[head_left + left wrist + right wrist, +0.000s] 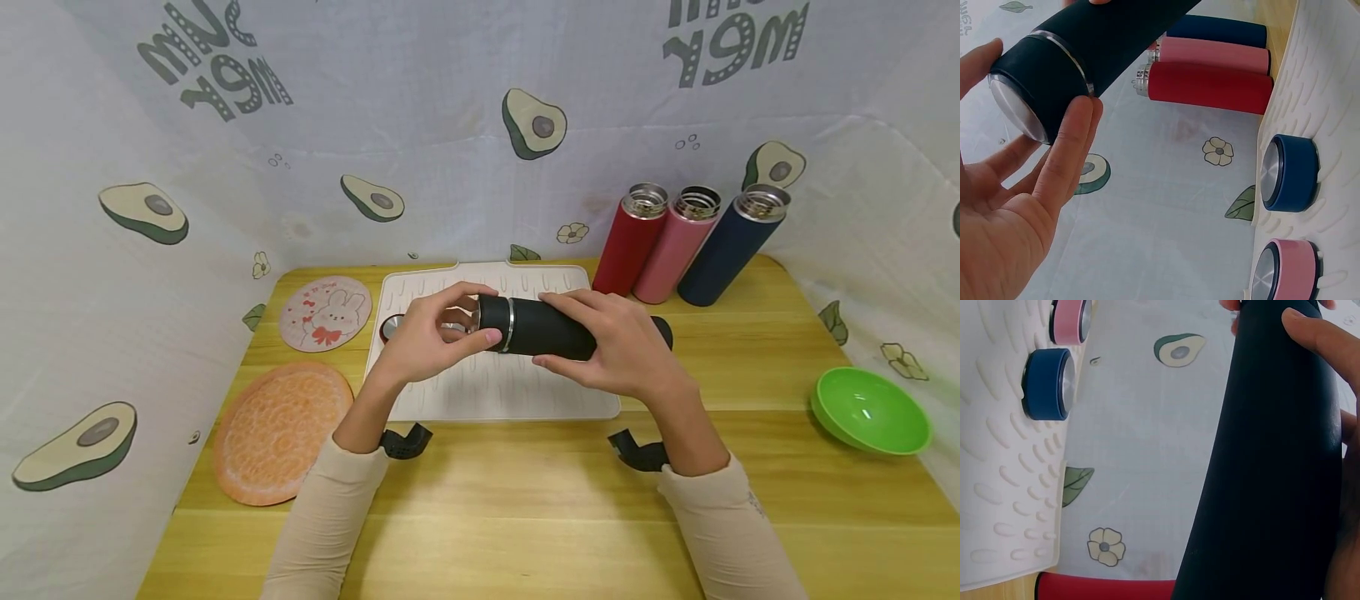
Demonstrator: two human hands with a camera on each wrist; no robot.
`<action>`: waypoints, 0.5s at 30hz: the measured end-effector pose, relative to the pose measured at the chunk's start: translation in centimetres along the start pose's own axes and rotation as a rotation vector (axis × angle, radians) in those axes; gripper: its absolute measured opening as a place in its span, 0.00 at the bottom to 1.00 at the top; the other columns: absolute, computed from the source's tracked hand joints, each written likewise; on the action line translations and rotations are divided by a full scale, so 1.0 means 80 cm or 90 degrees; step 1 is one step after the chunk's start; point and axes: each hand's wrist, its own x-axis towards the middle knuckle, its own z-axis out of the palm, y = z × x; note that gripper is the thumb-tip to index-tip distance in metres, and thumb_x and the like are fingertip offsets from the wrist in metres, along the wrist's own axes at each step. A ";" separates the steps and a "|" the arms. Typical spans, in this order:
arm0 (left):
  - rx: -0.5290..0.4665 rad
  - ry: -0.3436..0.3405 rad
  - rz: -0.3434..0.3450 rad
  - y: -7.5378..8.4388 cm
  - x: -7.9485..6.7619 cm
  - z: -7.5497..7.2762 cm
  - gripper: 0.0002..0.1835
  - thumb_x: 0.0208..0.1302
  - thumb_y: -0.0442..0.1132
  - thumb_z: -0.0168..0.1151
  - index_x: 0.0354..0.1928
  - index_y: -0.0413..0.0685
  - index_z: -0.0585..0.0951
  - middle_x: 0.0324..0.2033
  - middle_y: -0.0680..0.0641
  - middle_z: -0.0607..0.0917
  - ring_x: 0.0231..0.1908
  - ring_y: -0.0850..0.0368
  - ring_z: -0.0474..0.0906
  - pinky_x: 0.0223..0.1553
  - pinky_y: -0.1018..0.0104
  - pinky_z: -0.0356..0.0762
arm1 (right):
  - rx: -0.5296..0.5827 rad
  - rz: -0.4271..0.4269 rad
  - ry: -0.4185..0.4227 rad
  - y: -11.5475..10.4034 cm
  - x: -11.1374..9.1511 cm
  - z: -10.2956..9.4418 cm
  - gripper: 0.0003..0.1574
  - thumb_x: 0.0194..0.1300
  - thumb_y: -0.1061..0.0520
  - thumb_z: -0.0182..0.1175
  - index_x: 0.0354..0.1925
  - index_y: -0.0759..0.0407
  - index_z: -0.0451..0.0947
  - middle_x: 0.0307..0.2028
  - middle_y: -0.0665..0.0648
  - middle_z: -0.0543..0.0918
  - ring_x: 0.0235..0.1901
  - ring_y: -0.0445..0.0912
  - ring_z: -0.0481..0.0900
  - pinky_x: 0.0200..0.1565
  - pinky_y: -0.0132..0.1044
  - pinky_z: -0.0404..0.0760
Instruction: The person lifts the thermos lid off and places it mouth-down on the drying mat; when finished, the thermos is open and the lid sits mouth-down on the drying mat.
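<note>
A black thermos bottle point(553, 327) lies sideways in the air above the white drying mat point(495, 396). My right hand point(621, 346) grips its body from above. At the other end my left hand point(422, 340) holds the black lid point(1029, 78) between thumb and fingers. The lid sits on the bottle, a silver ring showing at the seam. On the mat rest a blue lid point(1297, 173) and a pink lid point(1296, 270), both seen in the wrist views. A silver-topped lid point(392, 327) shows partly beside my left hand in the head view.
Red point(632, 246), pink point(677, 250) and navy point(733, 250) bottles stand lidless at the back right. A green bowl point(870, 412) sits at the right edge. On the left lie a rabbit-print round mat point(326, 314) and an orange round mat point(281, 433).
</note>
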 end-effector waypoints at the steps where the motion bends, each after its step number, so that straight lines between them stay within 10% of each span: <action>1: 0.000 0.001 -0.006 0.000 0.000 0.000 0.25 0.64 0.50 0.73 0.62 0.60 0.80 0.47 0.47 0.86 0.42 0.56 0.89 0.44 0.61 0.90 | 0.000 0.000 0.000 0.000 0.000 0.000 0.49 0.47 0.35 0.79 0.65 0.50 0.80 0.52 0.59 0.86 0.39 0.52 0.82 0.36 0.44 0.83; 6: 0.020 -0.017 0.008 -0.002 0.001 -0.002 0.35 0.61 0.51 0.76 0.69 0.67 0.74 0.59 0.51 0.81 0.50 0.58 0.86 0.49 0.63 0.88 | -0.004 0.011 -0.002 0.001 0.000 -0.001 0.50 0.47 0.34 0.78 0.65 0.50 0.80 0.52 0.60 0.86 0.40 0.53 0.83 0.38 0.46 0.84; 15: 0.059 -0.073 0.175 0.001 0.001 -0.003 0.39 0.58 0.37 0.78 0.71 0.55 0.73 0.73 0.53 0.70 0.69 0.56 0.72 0.59 0.60 0.84 | 0.002 0.035 -0.012 0.003 -0.003 -0.003 0.50 0.47 0.35 0.78 0.66 0.51 0.79 0.54 0.61 0.86 0.44 0.56 0.84 0.43 0.52 0.87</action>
